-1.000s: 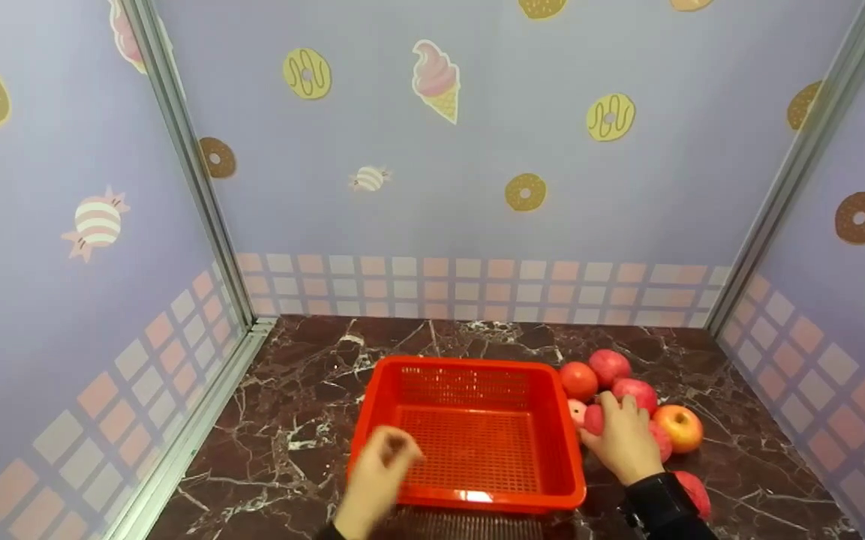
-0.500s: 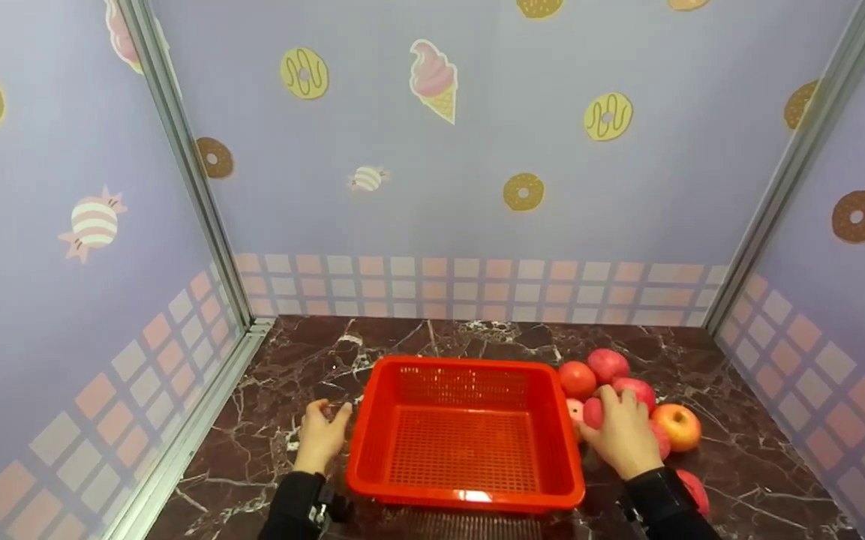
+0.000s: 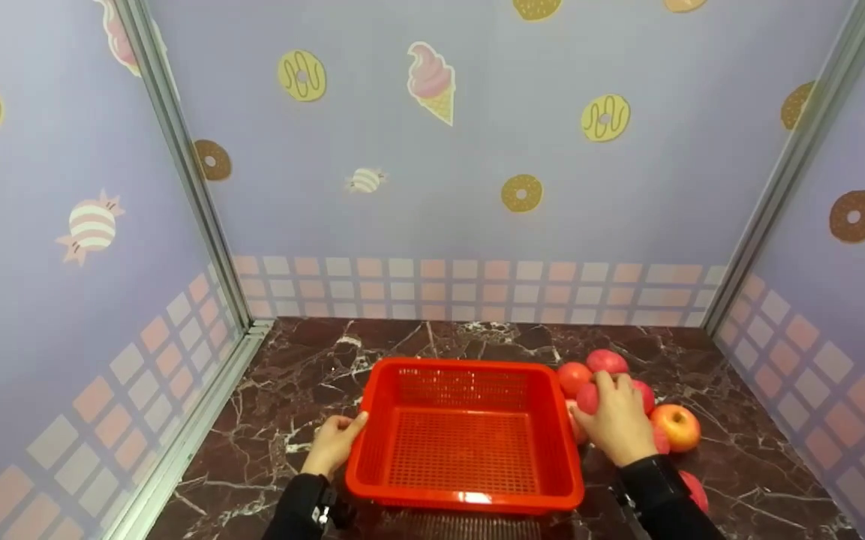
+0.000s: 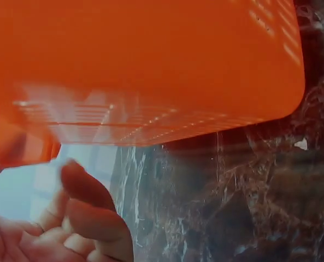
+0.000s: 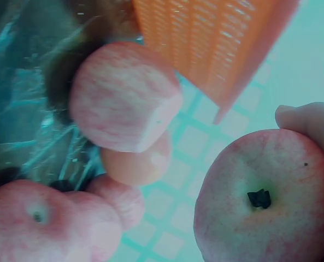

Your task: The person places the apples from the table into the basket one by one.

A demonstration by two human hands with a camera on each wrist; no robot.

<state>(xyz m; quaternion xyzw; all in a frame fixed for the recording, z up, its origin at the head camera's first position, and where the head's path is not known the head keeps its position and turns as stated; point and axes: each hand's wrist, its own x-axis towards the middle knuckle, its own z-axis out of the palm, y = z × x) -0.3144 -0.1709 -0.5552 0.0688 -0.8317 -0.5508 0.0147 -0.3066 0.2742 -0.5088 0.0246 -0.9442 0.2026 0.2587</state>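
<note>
My right hand (image 3: 619, 422) grips a red apple (image 5: 265, 199), its dark stem facing the camera in the right wrist view, right of the basket. Several apples lie below and around it, among them a red one (image 3: 607, 361) at the back and a yellowish-red one (image 3: 676, 427) to the right. A red plastic basket (image 3: 464, 501) with slotted walls stands in the middle, nothing in it. At its left rim is my left hand (image 3: 333, 444), thumb on the rim and curled fingers (image 4: 90, 202) just outside it.
The dark marbled tabletop (image 3: 267, 405) runs under everything. Patterned walls (image 3: 432, 225) close off the back and both sides, with a metal rail (image 3: 211, 202) at the left corner. One apple (image 3: 693, 491) lies apart near my right forearm.
My left hand has swung from over the basket out to its left, then come in to the rim. My right hand has raised the apple slightly from among the others.
</note>
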